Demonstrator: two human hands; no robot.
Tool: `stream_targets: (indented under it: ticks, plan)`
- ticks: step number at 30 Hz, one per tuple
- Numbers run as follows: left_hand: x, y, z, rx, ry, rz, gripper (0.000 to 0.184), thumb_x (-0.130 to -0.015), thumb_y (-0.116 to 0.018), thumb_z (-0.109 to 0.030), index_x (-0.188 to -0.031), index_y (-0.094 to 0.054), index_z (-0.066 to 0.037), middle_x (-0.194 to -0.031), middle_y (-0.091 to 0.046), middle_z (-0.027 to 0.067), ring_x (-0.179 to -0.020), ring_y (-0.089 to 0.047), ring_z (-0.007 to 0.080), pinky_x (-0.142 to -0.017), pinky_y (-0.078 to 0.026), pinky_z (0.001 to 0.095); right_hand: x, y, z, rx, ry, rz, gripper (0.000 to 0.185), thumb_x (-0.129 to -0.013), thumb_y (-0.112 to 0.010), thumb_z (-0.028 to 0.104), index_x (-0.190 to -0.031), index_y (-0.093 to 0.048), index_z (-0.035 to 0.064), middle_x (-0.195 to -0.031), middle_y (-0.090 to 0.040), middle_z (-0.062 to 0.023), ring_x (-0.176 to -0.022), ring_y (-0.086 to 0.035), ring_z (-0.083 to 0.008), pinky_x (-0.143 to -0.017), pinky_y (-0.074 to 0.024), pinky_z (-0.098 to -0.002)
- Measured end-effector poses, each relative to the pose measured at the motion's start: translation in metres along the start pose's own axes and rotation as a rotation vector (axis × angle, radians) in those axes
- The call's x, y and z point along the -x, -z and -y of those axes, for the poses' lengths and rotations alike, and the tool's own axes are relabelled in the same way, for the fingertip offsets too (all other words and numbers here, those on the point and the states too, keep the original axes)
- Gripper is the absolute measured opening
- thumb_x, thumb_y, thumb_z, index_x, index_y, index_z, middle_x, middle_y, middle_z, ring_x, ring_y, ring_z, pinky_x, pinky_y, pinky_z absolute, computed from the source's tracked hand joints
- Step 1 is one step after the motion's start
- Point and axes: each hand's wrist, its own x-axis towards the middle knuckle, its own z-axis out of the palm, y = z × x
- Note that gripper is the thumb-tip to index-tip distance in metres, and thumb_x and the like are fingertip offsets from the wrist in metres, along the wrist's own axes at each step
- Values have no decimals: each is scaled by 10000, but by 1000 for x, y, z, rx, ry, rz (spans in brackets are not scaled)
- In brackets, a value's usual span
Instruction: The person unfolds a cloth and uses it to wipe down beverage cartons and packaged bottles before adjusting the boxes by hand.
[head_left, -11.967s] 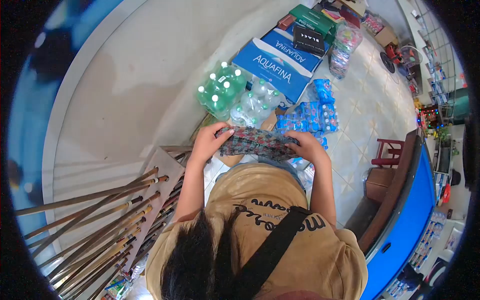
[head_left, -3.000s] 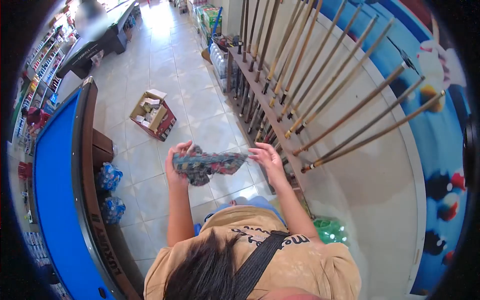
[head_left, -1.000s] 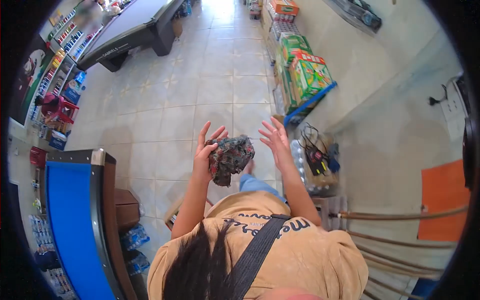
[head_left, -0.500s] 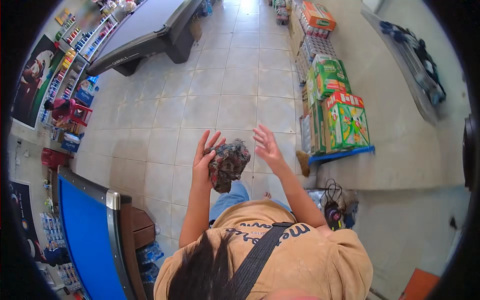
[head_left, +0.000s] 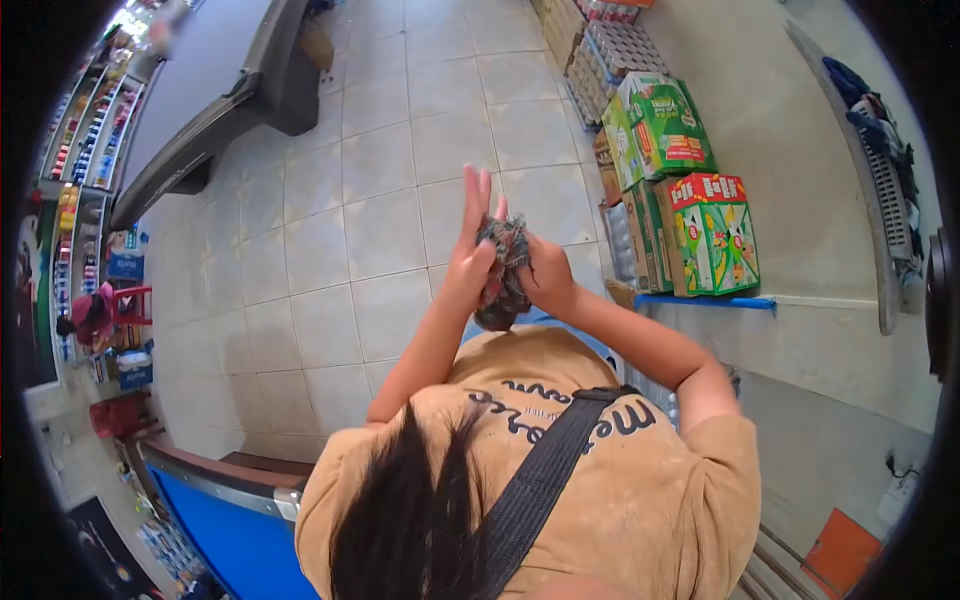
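Observation:
A crumpled, frayed cloth (head_left: 505, 262) in dark grey, green and red is bunched up in front of my chest, over the tiled floor. My left hand (head_left: 474, 255) pinches its left side with the thumb, while several fingers point upward. On the other side, my right hand (head_left: 548, 275) is wrapped round the cloth's right edge, with its fingers curled. Both hands are close together with the cloth between them, and its lower end hangs below them.
A blue pool table (head_left: 225, 530) stands at the lower left, a grey one (head_left: 215, 80) at the upper left. Stacked boxes (head_left: 715, 235) rest on a blue pallet (head_left: 705, 301) by the right wall. A person in pink (head_left: 92, 315) is near the left shelves.
My right hand was open and apart from the cloth; it has moved in and closed on it. The cloth is more bunched. The view has turned, and the blue pool table is now lower.

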Motion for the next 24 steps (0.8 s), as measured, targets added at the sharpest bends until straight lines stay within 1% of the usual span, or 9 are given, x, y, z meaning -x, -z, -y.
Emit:
stream_targets:
  ticks: [4, 7, 8, 9, 12, 13, 15, 18, 24]
  plan:
    - [-88, -18, 7, -892, 134, -205, 577, -1001, -416, -171, -1520, -215, -19, -1605, -100, 165, -1480, -108, 282, -1177, -119, 410, -83, 12, -44, 140, 37, -32, 193, -801, -552, 80, -971, -513, -1, -794, -548, -241, -737, -537, -462, -623, -432, -494]
    - [-190, 26, 58, -458, 78, -167, 552, -1034, -368, -237, -1526, -196, -55, -1590, -193, 115, -1453, -207, 266, -1168, -184, 343, -157, 13, -87, -80, -10, -183, 525, -970, -463, 280, -1423, -346, 44, -1461, -280, -242, -1337, -332, -390, -1092, -285, -411]
    - [-233, 74, 91, -988, -374, -50, 531, -1046, -370, -251, -1525, -214, -82, -1572, -238, 111, -1436, -241, 243, -1167, -189, 330, -179, 5, -93, -13, 51, -185, 597, -1015, -401, 348, -1519, -237, 74, -1550, -148, -232, -1405, -243, -388, -1137, -229, -406]
    - [-258, 59, 73, -1016, -207, -83, 536, -1040, -392, -231, -1516, -217, -59, -1569, -248, 108, -1439, -232, 256, -1166, -191, 330, -209, 21, -87, 232, 175, -111, 641, -1042, -302, 422, -1552, -85, 101, -1580, -53, -210, -1438, -190, -348, -1145, -223, -385]
    - [-325, 65, 117, -466, -55, -64, 609, -1001, -451, -193, -1523, -184, -30, -1598, -166, 98, -1481, -76, 278, -1174, -122, 335, -301, 53, -141, -937, -380, -158, 703, -1045, -273, 463, -1541, 36, 74, -1600, -26, -127, -1458, -134, -261, -1171, -165, -344]
    - [-344, 63, 108, -469, -68, -56, 609, -1001, -451, -193, -1523, -184, -30, -1598, -166, 98, -1481, -76, 278, -1174, -122, 335, -321, 71, -189, -326, -165, 94, 731, -1030, -244, 519, -1541, 40, 82, -1608, -4, -97, -1471, -75, -241, -1185, -106, -343]
    - [-394, 61, 74, -1175, -277, 127, 630, -1005, -445, -217, -1536, -151, -47, -1608, -121, 77, -1478, -42, 229, -1173, -95, 329, -357, 69, -230, -471, -139, 5, 692, -1038, -239, 502, -1550, -44, 79, -1607, -81, -50, -1469, -94, -209, -1180, -108, -330]
    - [-466, 100, 78, -646, -164, -20, 655, -1002, -453, -204, -1550, -113, -89, -1576, -222, 95, -1450, -164, 209, -1153, -176, 325, -415, 86, -206, -489, -219, 109, 726, -1027, -195, 532, -1541, 16, 65, -1613, 47, -110, -1481, 79, -220, -1183, 12, -342]
    - [-556, 177, 14, -397, 285, -139, 747, -887, -604, -37, -1526, -224, -107, -1393, -454, 127, -1221, -494, 206, -1028, -399, 327, -495, 94, -274, -101, -198, 232, 1080, -818, -692, 2, -1544, 91, 168, -1491, -350, -206, -1267, -495, -288, -996, -449, -376]
